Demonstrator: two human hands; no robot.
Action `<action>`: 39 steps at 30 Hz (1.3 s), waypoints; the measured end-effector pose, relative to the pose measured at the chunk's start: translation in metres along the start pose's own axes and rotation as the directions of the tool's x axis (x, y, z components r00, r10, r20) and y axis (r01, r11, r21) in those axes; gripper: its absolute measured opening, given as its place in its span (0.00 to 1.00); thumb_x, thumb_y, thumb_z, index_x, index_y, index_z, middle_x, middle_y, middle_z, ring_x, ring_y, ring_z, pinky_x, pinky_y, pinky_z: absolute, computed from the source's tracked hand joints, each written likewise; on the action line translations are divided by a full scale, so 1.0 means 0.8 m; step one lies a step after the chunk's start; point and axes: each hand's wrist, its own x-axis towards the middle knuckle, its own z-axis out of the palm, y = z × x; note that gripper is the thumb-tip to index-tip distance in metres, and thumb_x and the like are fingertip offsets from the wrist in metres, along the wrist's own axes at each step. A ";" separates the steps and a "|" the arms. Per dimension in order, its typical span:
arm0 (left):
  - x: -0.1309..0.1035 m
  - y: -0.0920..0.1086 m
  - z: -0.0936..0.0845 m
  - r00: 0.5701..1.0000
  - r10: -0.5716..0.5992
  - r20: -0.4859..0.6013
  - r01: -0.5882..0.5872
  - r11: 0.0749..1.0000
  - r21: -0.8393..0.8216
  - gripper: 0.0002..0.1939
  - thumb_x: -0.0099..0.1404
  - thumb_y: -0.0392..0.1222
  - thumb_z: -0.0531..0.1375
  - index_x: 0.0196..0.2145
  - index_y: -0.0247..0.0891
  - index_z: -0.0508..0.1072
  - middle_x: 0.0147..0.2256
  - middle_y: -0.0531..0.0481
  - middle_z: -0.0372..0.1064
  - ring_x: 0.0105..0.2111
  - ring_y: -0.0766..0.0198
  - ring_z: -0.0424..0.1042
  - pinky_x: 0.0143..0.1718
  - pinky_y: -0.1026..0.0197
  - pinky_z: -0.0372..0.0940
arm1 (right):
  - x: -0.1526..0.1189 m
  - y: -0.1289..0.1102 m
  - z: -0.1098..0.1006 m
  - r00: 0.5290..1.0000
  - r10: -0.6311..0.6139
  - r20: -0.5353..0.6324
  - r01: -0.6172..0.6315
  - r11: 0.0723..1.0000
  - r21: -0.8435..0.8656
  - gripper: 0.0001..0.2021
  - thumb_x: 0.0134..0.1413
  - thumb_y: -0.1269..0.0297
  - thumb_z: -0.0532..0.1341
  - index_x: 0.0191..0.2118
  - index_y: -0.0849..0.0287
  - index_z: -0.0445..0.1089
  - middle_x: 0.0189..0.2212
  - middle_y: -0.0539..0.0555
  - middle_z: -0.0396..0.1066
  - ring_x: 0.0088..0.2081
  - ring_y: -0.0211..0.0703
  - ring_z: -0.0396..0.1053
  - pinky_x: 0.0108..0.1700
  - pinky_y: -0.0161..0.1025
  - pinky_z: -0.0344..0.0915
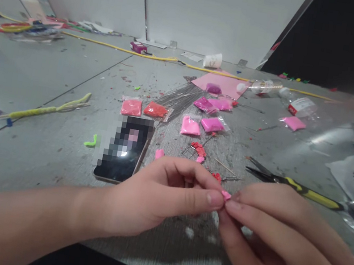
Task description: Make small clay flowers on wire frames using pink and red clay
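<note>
Pinching a small pink piece point(226, 195) between thumb and forefinger, the left hand point(156, 197) is sharing it with the right hand point(287, 241), whose fingertips are closing on its other side, probably because so tiny a scrap is needing support from both. I'm taking the phone point(119, 169) as landmark. Well left of it, a yellow-green wrapped stem point(40, 113) is lying, seemingly out of the way. Just beyond it, two reddish packets point(131, 107) are sitting. Right of the phone, the pink piece is hanging above the table; farther right, pliers point(303, 192) are resting, perhaps for easy reach.
</note>
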 end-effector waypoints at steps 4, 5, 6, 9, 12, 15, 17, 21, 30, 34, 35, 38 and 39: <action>0.000 -0.001 -0.001 1.000 -0.010 -0.016 0.010 1.000 -0.001 0.03 0.65 0.37 0.71 0.35 0.37 0.82 0.32 0.54 0.75 0.33 0.75 0.71 0.36 0.70 0.64 | 0.005 -0.004 0.006 0.997 0.045 -0.057 -0.043 0.999 0.026 0.12 0.53 0.81 0.70 0.41 0.60 0.75 0.33 0.47 0.80 0.36 0.33 0.76 0.44 0.30 0.74; 0.000 -0.001 -0.001 1.000 -0.015 -0.021 0.015 1.000 0.001 0.03 0.65 0.37 0.72 0.34 0.37 0.82 0.32 0.54 0.75 0.32 0.75 0.71 0.36 0.70 0.63 | 0.006 -0.005 0.008 0.996 0.044 -0.073 -0.042 0.999 0.027 0.12 0.53 0.81 0.70 0.41 0.60 0.75 0.32 0.47 0.79 0.35 0.33 0.76 0.43 0.30 0.74; 0.000 -0.001 -0.002 1.000 -0.021 -0.023 0.021 1.000 0.004 0.04 0.64 0.38 0.72 0.34 0.37 0.81 0.32 0.54 0.75 0.32 0.74 0.70 0.35 0.70 0.63 | 0.006 -0.005 0.009 0.996 0.049 -0.069 -0.047 0.999 0.027 0.12 0.53 0.81 0.70 0.40 0.60 0.75 0.32 0.48 0.79 0.35 0.33 0.76 0.43 0.30 0.74; -0.001 0.000 -0.002 0.999 -0.035 -0.024 0.035 0.999 0.010 0.04 0.64 0.37 0.72 0.34 0.37 0.81 0.32 0.54 0.75 0.31 0.74 0.69 0.35 0.69 0.62 | 0.006 -0.006 0.009 0.998 0.062 -0.030 -0.061 0.997 0.038 0.10 0.55 0.80 0.68 0.40 0.60 0.74 0.32 0.49 0.78 0.34 0.33 0.76 0.41 0.31 0.74; 0.000 0.002 -0.004 0.999 -0.042 -0.031 0.044 0.998 0.043 0.04 0.63 0.37 0.72 0.34 0.37 0.82 0.33 0.53 0.74 0.32 0.73 0.69 0.36 0.68 0.63 | 0.005 -0.005 0.006 0.997 0.083 0.008 -0.083 0.996 0.044 0.09 0.58 0.78 0.66 0.41 0.59 0.73 0.33 0.50 0.77 0.33 0.34 0.75 0.37 0.32 0.73; 0.001 0.005 -0.006 0.999 -0.032 -0.030 0.036 0.992 0.122 0.04 0.64 0.40 0.72 0.35 0.38 0.82 0.32 0.52 0.74 0.32 0.72 0.68 0.35 0.67 0.61 | 0.004 0.000 0.001 0.995 0.081 0.065 -0.084 0.996 0.037 0.07 0.60 0.76 0.65 0.41 0.58 0.71 0.34 0.50 0.77 0.34 0.34 0.75 0.37 0.32 0.73; 0.002 0.008 -0.006 0.999 -0.018 -0.036 0.024 0.982 0.187 0.06 0.64 0.41 0.72 0.35 0.37 0.82 0.30 0.53 0.71 0.30 0.71 0.66 0.33 0.66 0.59 | 0.003 0.003 0.000 0.991 0.075 0.109 -0.080 0.996 0.034 0.07 0.61 0.75 0.65 0.42 0.58 0.71 0.34 0.51 0.77 0.35 0.34 0.75 0.38 0.32 0.74; 0.004 0.014 -0.002 0.999 0.026 -0.047 -0.010 0.950 0.313 0.12 0.60 0.45 0.74 0.33 0.35 0.80 0.26 0.54 0.65 0.28 0.70 0.61 0.30 0.65 0.58 | 0.002 0.007 0.000 0.988 0.121 0.095 -0.125 0.991 0.043 0.06 0.63 0.74 0.63 0.42 0.57 0.70 0.34 0.52 0.77 0.34 0.34 0.76 0.35 0.31 0.73; 0.003 0.016 0.001 0.997 0.018 -0.073 0.005 0.954 0.299 0.15 0.55 0.43 0.77 0.32 0.35 0.77 0.23 0.58 0.57 0.25 0.72 0.57 0.28 0.65 0.57 | 0.002 0.003 0.002 0.996 0.061 0.069 -0.064 0.997 0.043 0.11 0.58 0.78 0.67 0.42 0.56 0.71 0.33 0.49 0.77 0.32 0.36 0.76 0.35 0.35 0.75; 0.004 0.019 -0.004 0.997 0.061 -0.046 -0.039 0.925 0.378 0.14 0.60 0.47 0.74 0.33 0.35 0.77 0.24 0.56 0.60 0.25 0.71 0.58 0.28 0.65 0.58 | 0.000 0.001 0.001 0.997 0.048 0.066 -0.049 0.999 0.022 0.10 0.58 0.77 0.68 0.41 0.56 0.71 0.33 0.49 0.78 0.32 0.36 0.75 0.35 0.35 0.74; 0.004 0.022 -0.006 0.996 0.080 -0.032 -0.059 0.901 0.430 0.14 0.61 0.47 0.73 0.33 0.35 0.77 0.24 0.56 0.60 0.25 0.71 0.59 0.28 0.65 0.58 | -0.001 0.002 0.001 0.995 0.056 0.077 -0.058 0.998 0.028 0.09 0.59 0.76 0.67 0.41 0.56 0.71 0.33 0.49 0.77 0.32 0.36 0.75 0.35 0.35 0.74; 0.007 0.032 -0.015 0.985 0.154 0.073 -0.164 0.745 0.647 0.12 0.64 0.47 0.71 0.35 0.35 0.79 0.26 0.53 0.63 0.27 0.69 0.62 0.29 0.63 0.60 | -0.004 0.005 0.004 0.984 0.159 0.080 -0.165 0.984 0.066 0.06 0.60 0.73 0.66 0.38 0.55 0.71 0.32 0.50 0.76 0.31 0.37 0.74 0.32 0.36 0.73; 0.008 0.037 -0.019 0.977 0.167 0.136 -0.213 0.664 0.716 0.10 0.65 0.46 0.70 0.36 0.35 0.80 0.27 0.52 0.65 0.28 0.68 0.63 0.31 0.62 0.62 | -0.005 0.006 0.006 0.972 0.224 0.068 -0.229 0.970 0.080 0.05 0.61 0.72 0.66 0.38 0.54 0.71 0.32 0.50 0.76 0.31 0.37 0.74 0.31 0.36 0.72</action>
